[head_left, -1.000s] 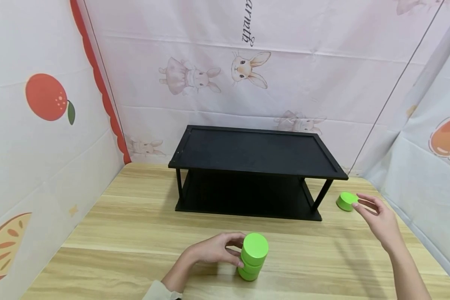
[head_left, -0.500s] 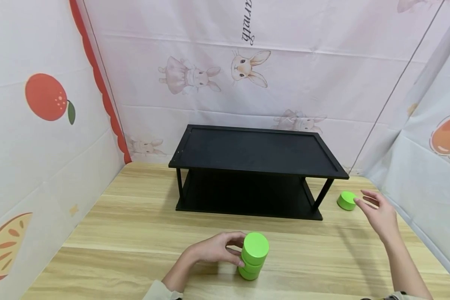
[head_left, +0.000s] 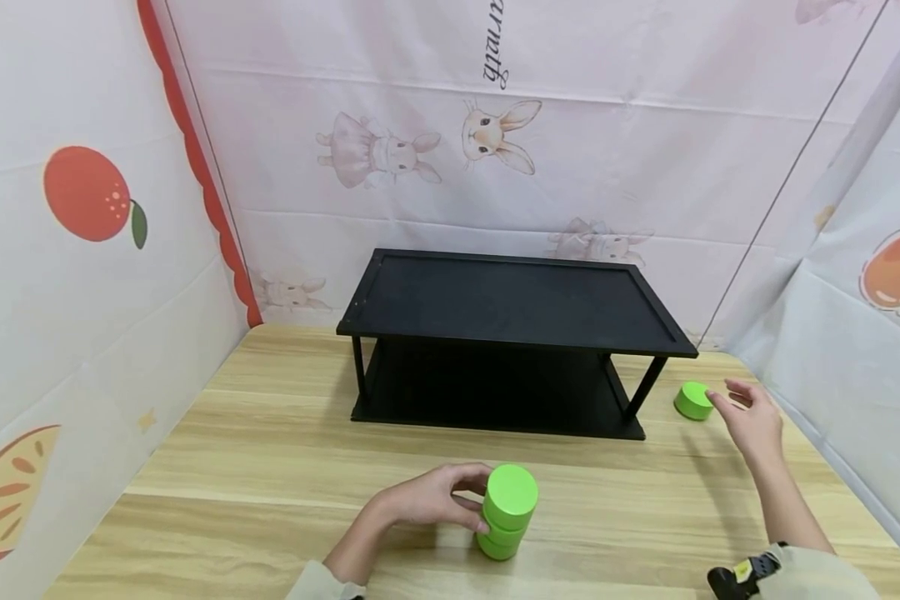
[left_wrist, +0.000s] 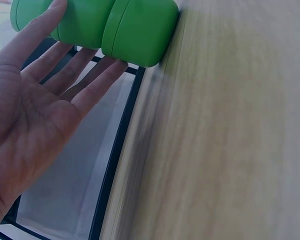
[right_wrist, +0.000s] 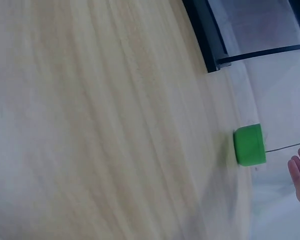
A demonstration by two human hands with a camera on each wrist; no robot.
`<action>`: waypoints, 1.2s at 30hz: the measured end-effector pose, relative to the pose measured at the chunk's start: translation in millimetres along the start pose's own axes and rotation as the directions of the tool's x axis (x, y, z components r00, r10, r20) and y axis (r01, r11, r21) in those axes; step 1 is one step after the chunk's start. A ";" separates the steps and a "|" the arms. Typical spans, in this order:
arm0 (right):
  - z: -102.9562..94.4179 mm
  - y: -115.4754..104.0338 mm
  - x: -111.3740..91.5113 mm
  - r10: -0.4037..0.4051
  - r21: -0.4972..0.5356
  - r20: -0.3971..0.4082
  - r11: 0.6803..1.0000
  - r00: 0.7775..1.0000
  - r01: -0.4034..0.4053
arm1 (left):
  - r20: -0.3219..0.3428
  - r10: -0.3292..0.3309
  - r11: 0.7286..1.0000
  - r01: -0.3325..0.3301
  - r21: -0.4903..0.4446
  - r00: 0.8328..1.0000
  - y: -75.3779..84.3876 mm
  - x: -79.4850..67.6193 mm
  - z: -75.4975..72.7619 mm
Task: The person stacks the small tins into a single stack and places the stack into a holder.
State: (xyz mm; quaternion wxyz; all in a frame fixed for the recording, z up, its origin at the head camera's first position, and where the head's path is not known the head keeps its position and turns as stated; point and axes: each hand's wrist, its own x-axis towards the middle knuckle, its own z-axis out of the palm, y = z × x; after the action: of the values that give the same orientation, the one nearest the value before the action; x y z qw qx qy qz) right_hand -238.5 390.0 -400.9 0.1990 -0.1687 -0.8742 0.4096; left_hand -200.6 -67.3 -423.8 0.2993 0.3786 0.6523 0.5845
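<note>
"Pale printed cloth (head_left: pixel 630 167) hung behind the black rack (head_left: pixel 510 304), did it?"

"It did, and the wood-grained table (head_left: pixel 232 475) spread beneath the rack."

"Where were the hands?"

"To the right of the rack, the right hand (head_left: pixel 753 421) was released, its fingers loosely bent. In front of the rack, the left hand (head_left: pixel 435 497) gripped a green stack (head_left: pixel 510 504), thumb on one side and fingers on the other."

"How did that stack stand?"

"Upright, its round sections one above another."

"And the smallest thing?"

"A single green cylinder (head_left: pixel 693 402), on the table just right of the rack. The right hand was near it but apart."
</note>
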 end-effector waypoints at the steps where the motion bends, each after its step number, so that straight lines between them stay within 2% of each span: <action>1: 1.2 0.9 1.0 0.011 0.000 0.008 1.000 1.000 -0.011 | 0.000 0.001 1.000 -0.001 -0.002 1.000 -0.1 -0.1 -0.2; 14: 13.9 29.4 15.2 0.110 -0.019 0.116 0.994 0.987 -0.108 | 0.001 0.000 1.000 0.000 -0.003 1.000 0.8 -0.2 -1.5; 24: 19.0 38.3 16.4 0.116 -0.079 0.181 0.991 0.977 -0.103 | 0.003 -0.003 1.000 0.003 -0.003 1.000 1.0 0.5 -1.0; 36: 29.0 47.4 20.2 0.082 -0.077 0.134 0.994 0.988 -0.072 | 0.002 -0.008 1.000 0.008 -0.008 1.000 0.3 0.5 -0.1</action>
State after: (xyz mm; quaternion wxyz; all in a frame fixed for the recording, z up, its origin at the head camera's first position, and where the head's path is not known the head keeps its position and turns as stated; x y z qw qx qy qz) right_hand -263.8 409.2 -450.7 0.1163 -0.1809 -0.8928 0.3959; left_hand -200.8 -66.9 -423.4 0.3038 0.3753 0.6511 0.5856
